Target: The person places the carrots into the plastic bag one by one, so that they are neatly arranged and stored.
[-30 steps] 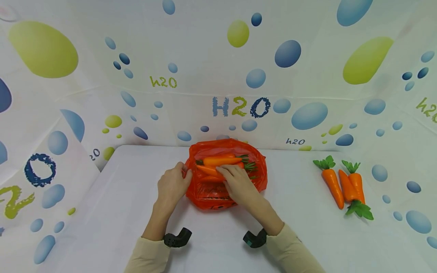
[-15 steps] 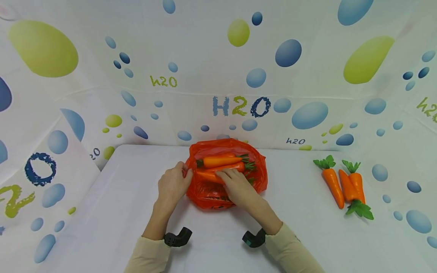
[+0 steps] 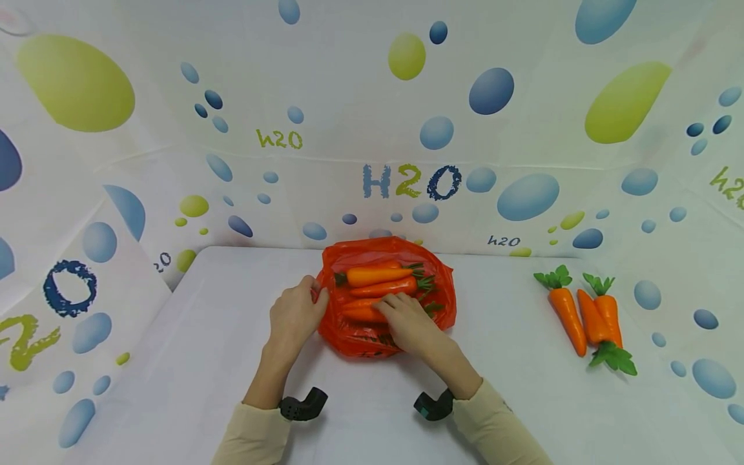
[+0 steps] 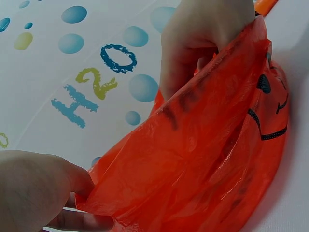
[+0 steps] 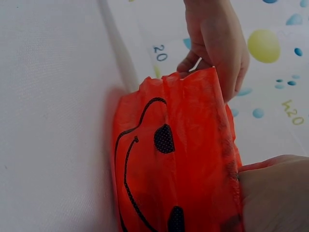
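Observation:
A red plastic bag (image 3: 444, 303) lies with its mouth spread on the white table, several orange carrots (image 3: 378, 276) inside it. My left hand (image 3: 293, 313) pinches the bag's left rim between thumb and fingers; the left wrist view shows the film (image 4: 145, 169) stretched from that grip. Reaching over the near side into the bag, my right hand (image 3: 411, 323) holds a carrot (image 3: 363, 314) low among the others. Its fingertips are partly hidden behind the bag's wall in both wrist views. Printed black lines and eyes (image 5: 164, 139) mark the bag's outer side.
Three carrots with green leafy tops lie at the table's right: one carrot (image 3: 566, 321) apart, the other two (image 3: 593, 320) side by side. A patterned sheet (image 3: 372, 116) rises behind the table (image 3: 232, 284). Black wrist devices (image 3: 304, 405) sit on both forearms.
My right hand has lowered the carrot from a slant over the others to the near side of the bag. My left hand keeps its place on the rim.

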The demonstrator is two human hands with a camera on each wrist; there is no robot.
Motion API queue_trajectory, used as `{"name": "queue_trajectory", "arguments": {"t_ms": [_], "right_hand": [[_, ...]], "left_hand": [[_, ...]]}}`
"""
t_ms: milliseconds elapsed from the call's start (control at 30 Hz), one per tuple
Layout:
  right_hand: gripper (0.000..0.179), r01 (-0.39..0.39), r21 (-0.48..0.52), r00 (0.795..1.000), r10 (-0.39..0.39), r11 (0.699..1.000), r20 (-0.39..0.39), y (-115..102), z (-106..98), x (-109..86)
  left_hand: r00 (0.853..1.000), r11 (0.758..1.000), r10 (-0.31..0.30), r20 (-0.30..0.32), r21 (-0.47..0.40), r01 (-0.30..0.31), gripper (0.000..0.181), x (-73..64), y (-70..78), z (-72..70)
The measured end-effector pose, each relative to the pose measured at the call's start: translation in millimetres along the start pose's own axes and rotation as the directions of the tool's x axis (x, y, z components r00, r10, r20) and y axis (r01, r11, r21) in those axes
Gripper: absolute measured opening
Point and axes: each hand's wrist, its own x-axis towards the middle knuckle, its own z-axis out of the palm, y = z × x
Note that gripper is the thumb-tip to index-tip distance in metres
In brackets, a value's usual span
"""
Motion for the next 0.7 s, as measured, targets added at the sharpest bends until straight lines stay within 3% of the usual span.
{"name": "queue_trajectory", "arguments": {"t_ms": [700], "right_hand": [[0.028,-0.063,-0.085,0.998,0.061,0.994,-0.020,1.6,4.3,-1.9]], "left_hand": [[1.000,1.000,-0.001,-0.018,0.002,0.001,0.023,-0.2,-0.8,0.2]]}}
